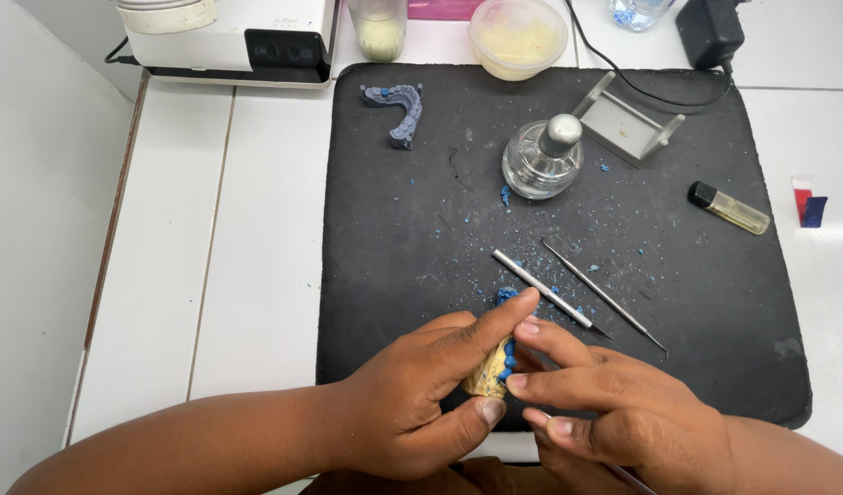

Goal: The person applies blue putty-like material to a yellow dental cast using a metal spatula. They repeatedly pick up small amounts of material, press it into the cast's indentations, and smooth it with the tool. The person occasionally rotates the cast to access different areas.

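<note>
**Small tooth model pinched over the mat, easy to fumble**

Both hands were closed around one yellowish tooth model with blue wax beads along its edge, held at the near edge of the black mat. The left hand pinched it between thumb and forefinger; the right hand pressed fingertips on from the right. My guess: a grip that tight could knock the soft beads off or let the piece slip. Its long axis ran near-to-far, beaded end pointing far. Just beyond lay two metal tools, then a glass burner and a grey tooth model far left.
</note>
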